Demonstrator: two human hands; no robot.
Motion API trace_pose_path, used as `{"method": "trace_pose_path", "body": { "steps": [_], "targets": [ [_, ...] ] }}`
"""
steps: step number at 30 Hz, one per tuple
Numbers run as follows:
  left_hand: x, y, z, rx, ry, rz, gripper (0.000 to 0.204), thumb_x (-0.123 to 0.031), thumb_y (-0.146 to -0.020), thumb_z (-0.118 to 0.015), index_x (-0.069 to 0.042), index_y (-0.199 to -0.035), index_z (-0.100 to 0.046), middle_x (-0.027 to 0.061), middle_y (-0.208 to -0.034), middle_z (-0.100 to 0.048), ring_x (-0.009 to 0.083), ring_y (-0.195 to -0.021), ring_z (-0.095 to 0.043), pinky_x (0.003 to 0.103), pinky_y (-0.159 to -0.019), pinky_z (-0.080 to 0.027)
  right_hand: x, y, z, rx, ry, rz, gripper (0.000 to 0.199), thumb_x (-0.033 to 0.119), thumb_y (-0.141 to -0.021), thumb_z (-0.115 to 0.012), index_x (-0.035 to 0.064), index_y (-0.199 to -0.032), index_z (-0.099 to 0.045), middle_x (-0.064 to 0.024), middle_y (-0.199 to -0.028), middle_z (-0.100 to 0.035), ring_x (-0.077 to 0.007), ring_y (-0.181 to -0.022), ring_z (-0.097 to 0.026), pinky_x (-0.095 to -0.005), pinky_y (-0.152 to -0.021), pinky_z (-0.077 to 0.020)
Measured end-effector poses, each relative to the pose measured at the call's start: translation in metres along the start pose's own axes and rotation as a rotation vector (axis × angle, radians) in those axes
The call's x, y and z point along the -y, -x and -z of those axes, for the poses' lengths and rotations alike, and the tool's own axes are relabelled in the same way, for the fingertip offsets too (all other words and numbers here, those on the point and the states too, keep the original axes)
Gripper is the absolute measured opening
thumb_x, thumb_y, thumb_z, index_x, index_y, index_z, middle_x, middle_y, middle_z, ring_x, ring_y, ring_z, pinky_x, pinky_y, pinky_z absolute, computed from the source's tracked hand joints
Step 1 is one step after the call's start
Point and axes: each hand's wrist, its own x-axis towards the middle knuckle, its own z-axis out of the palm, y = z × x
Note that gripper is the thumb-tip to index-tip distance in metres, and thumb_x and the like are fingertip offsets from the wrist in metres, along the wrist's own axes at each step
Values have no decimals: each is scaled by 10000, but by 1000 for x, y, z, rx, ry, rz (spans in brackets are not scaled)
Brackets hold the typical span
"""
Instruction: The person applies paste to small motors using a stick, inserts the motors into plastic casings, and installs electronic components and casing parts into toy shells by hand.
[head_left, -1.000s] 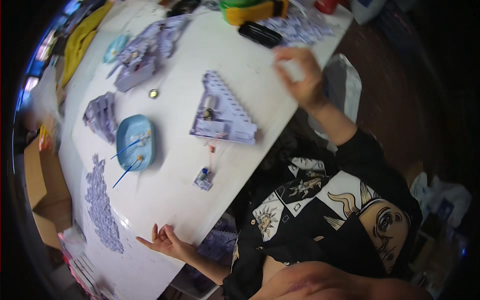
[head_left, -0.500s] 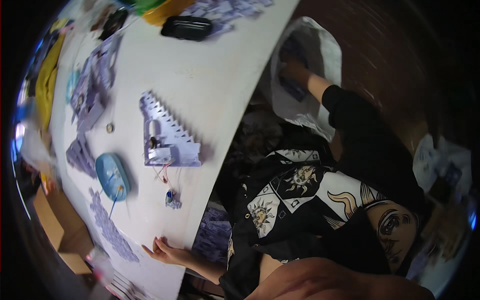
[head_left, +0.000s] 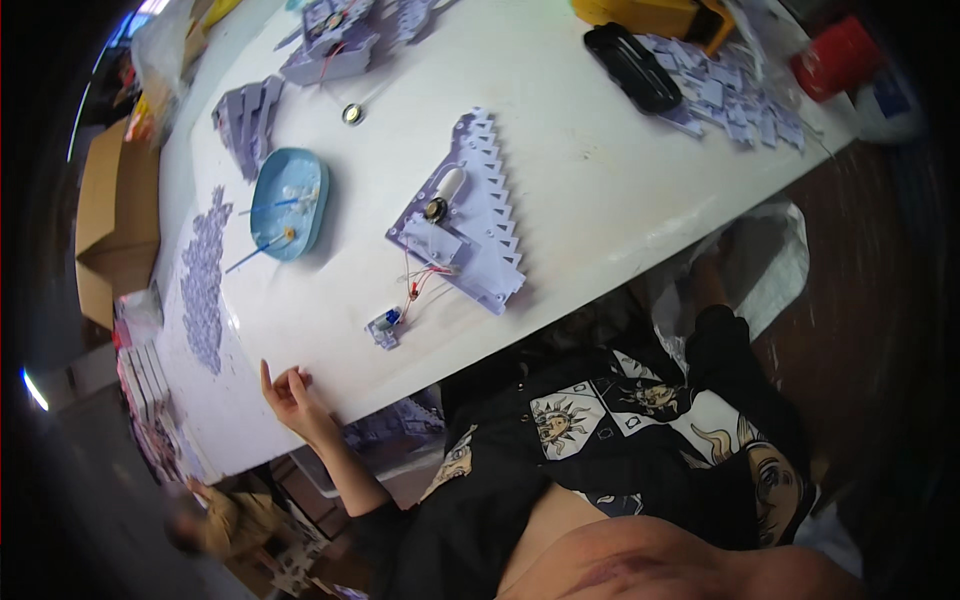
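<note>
Two bare hands, only one clearly readable. Left hand [head_left: 290,395] over the near edge of the white table [head_left: 590,180], index finger stretched out, the others apart and loosely bent, nothing gripped. Right hand [head_left: 707,283] past the table edge inside a white plastic bag [head_left: 785,265], dim and mostly hidden; no telling its fingers' state, whether spread, pressed together or pinching.

Between the two, flat on the table, a saw-toothed lavender plastic half-shell [head_left: 480,210], hollow side up. Inside it, a white cylinder [head_left: 452,182] and a dark round part [head_left: 435,209], too small to identify. From the shell, tangled red wires [head_left: 414,290] to a small blue-topped module [head_left: 385,325], details unreadable, nearest to the left hand.

Farther left, a light-blue tray [head_left: 318,200] with blue sticks [head_left: 256,253] and indistinct pale bits; beyond, a heap of tiny lavender pieces [head_left: 205,290], hard to separate by eye. At the top edge, a lavender assembly [head_left: 335,60] and a yellow object [head_left: 650,15], both cut off. Far right, a blurred red object [head_left: 838,58], kind unclear.
</note>
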Motion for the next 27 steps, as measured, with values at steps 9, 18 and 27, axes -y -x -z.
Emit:
{"method": "trace_pose_path", "body": {
  "steps": [9, 18, 27],
  "targets": [
    [-6, 3, -3, 23, -51, 30, 453, -45, -1002, -552, -49, -1449, -478, 38, -954, -607, 99, -844, -562, 250, -807, -498, -19, -5, -22, 89, -8, 248, 722, 280, -796, -679, 66, -1448, -452, -181, -1410, -552, -336, -1287, -548, -445, -1059, -460],
    [-7, 1, -14, 57, -1, 24, 451, -44, -999, -551, -47, -1445, -483, 42, -948, -605, 98, -838, -557, 253, -795, -500, -2, -28, -4, 52, -10, 406, 724, 269, -792, -690, 63, -1445, -454, -184, -1398, -560, -340, -1285, -548, -443, -1059, -459],
    [-15, 7, -14, 45, 16, 27, 449, -50, -1000, -552, -45, -1444, -484, 48, -947, -611, 97, -822, -561, 250, -775, -506, 3, -7, 6, 6, -32, 615, 727, 257, -787, -701, 60, -1442, -455, -186, -1385, -568, -345, -1284, -549, -441, -1060, -459]
  ]
}}
